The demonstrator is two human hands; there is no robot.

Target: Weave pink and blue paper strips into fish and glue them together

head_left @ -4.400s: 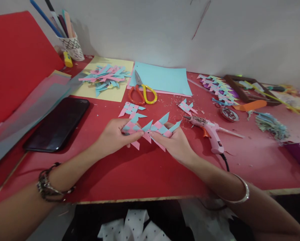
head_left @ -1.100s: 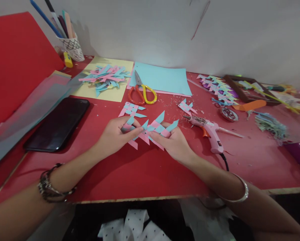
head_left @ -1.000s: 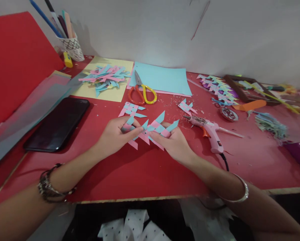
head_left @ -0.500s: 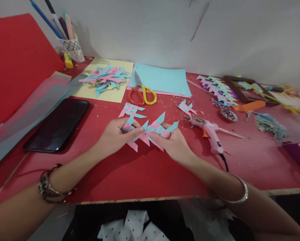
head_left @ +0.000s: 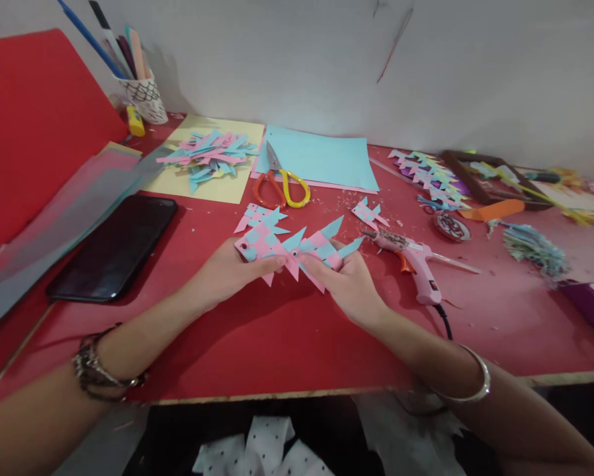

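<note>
Between my hands are two woven paper fish in pink and light blue, end to end. My left hand (head_left: 237, 268) pinches the left paper fish (head_left: 261, 239) near its tail, thumb on top; its eye faces left. My right hand (head_left: 344, 281) grips the right paper fish (head_left: 321, 248), whose eyed head meets the left one's tail. Whether the two are joined there I cannot tell. Just behind, a similar woven fish (head_left: 253, 215) lies partly hidden on the red table. A smaller woven fish (head_left: 365, 211) rests beyond my right hand.
A pink glue gun (head_left: 423, 271) lies right of my right hand. Scissors (head_left: 282, 188) rest before blue paper (head_left: 321, 158); paper strips (head_left: 215, 155) are heaped on a yellow sheet (head_left: 232, 190). A black phone (head_left: 113, 248) lies left, a pen cup (head_left: 145, 99) behind it.
The left fish has turned and come up above my left thumb, so its patterned side and eye now show. The right fish has shifted slightly right and up.
</note>
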